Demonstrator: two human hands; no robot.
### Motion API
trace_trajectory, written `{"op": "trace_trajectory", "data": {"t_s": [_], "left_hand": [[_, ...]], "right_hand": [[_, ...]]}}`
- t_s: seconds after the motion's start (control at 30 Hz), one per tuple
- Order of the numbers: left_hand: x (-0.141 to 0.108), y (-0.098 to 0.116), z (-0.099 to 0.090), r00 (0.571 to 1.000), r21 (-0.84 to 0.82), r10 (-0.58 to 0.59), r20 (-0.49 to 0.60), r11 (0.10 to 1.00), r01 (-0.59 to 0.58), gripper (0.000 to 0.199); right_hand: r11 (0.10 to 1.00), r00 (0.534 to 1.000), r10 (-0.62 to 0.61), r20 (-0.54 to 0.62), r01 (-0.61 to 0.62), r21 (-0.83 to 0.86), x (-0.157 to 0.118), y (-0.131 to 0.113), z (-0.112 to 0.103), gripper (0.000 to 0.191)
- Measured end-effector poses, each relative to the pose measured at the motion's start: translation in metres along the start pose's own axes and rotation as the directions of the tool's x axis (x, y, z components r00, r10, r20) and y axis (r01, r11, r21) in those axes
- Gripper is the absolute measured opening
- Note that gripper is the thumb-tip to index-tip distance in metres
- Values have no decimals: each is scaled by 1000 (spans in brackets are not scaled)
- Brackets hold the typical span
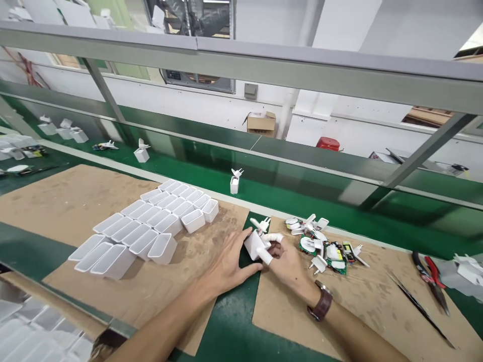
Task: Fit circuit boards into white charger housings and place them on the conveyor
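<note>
A white plastic case (253, 245) with a two-pin plug part (261, 224) at its top stands on the green strip between two cardboard sheets. My left hand (230, 261) cups it from the left, index finger and thumb at its edges. From the right, my right hand (283, 259) grips the same case, with white covers on two of its fingers. What lies under the fingers is hidden. Just right of my right hand is a pile of green circuit boards (328, 249) with white plug parts. Left of my left hand, several open white cases (162, 249) stand in rows.
Red-and-black pliers (432, 281) and dark tweezers (420, 306) lie on the right cardboard (302, 322). One case with a plug part (234, 184) stands on the green belt (188, 166) behind. A box of white cases (41, 327) is at lower left. A metal rail (241, 63) crosses above.
</note>
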State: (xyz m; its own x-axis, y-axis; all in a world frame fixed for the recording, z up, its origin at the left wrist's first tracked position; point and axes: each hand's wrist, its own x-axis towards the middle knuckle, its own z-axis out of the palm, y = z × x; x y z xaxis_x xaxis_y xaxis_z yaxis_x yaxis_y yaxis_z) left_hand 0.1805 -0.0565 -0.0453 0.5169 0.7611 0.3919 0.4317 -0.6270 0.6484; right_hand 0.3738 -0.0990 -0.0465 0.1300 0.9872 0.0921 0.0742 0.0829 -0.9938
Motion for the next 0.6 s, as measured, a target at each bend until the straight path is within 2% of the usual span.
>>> {"op": "trace_trajectory", "data": {"t_s": [0.07,0.17,0.27,0.4,0.5,0.6], "left_hand": [[2,0,-1,999,1,-33,27,999,33,80],[6,5,-5,996,-4,-59,64,998,59,62],[7,10,-8,993,32,-92,69,995,90,58],[9,6,-10,997,61,-71,-30,995,72,57],[27,-3,-14,991,63,-120,-66,990,124,49],[65,-16,-16,982,40,-188,-35,981,189,50]], "right_hand": [[981,994,-102,39,107,-163,-4,-4,0,25],[951,970,-187,153,218,-219,-10,-11,-2,17],[959,973,-168,160,199,-202,-11,-13,-5,21],[975,984,-120,128,142,-172,-5,-6,-6,26],[973,982,-108,153,136,-185,-1,-3,-7,27],[950,971,-157,182,198,-240,1,-3,-6,26]]}}
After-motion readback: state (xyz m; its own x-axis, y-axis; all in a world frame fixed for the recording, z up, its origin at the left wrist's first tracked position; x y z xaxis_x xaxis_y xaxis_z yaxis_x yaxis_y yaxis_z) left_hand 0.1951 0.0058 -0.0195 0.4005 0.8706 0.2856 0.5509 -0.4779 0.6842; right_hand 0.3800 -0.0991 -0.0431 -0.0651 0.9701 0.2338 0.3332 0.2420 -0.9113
